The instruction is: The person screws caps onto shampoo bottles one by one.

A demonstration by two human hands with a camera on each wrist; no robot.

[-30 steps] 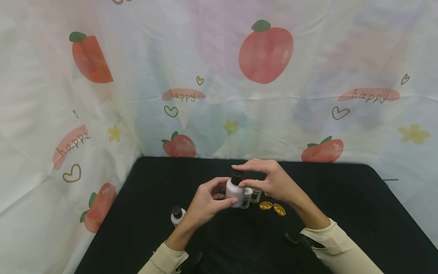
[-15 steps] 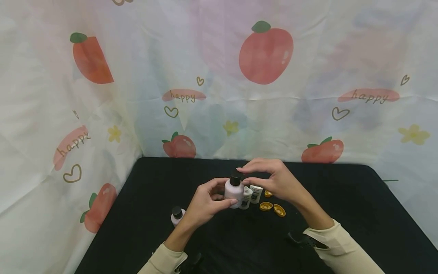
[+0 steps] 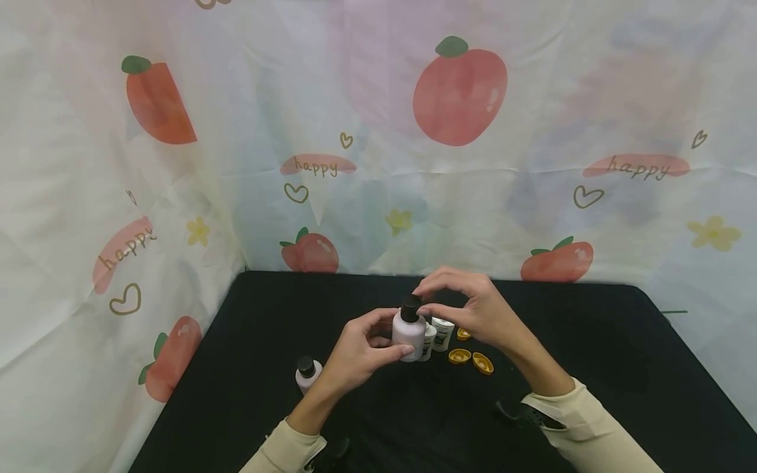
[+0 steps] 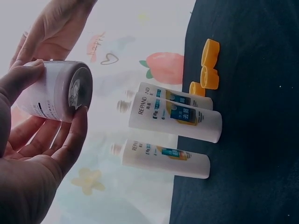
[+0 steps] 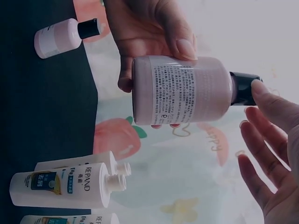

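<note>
My left hand point(image 3: 361, 345) grips the body of a pale pink bottle point(image 3: 408, 338), fingers behind and thumb in front. The bottle is held up off the table; its printed label shows in the right wrist view. On its neck sits a black cap point(image 5: 245, 88). My right hand point(image 3: 464, 302) is at this cap, thumb on one side and a fingertip right at the opposite edge, the other fingers spread apart. Behind the held bottle stand white shampoo bottles point(image 4: 177, 119) with bare necks. Beside them lie yellow caps point(image 3: 459, 356).
A second pale pink bottle point(image 3: 307, 373) with a black cap stands to the left, partly hidden by my left forearm. A black cloth point(image 3: 591, 341) covers the table. A printed curtain point(image 3: 378, 98) hangs along its back and left side.
My right hand has slid slightly right at the cap, and its fingers now curve more around it. The pink bottle stays in my left hand, shifted only slightly.
</note>
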